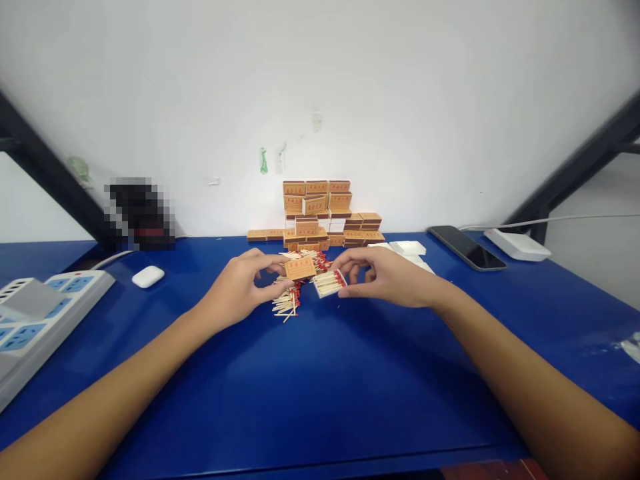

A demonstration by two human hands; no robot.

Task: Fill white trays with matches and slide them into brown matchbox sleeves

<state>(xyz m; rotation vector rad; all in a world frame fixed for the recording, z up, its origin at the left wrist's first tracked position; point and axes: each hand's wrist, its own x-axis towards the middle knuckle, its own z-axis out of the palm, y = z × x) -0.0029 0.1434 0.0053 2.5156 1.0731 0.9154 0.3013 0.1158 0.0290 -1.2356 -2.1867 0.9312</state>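
Note:
My left hand pinches an orange matchbox sleeve with red lettering, held between thumb and fingers. Just right of it, my right hand grips a white matchbox tray by its right end. Red-tipped matches lie side by side in that tray. Sleeve and tray are close together, with the tray's left end by the sleeve's lower right corner; I cannot tell whether they touch. Beneath and behind both hands, loose matches are heaped on the blue table, partly hidden by the sleeve.
Stacked matchboxes stand against the wall. White empty trays lie behind my right hand. Farther right are a phone and a white box with a cable. A white earbud case and a power strip sit left.

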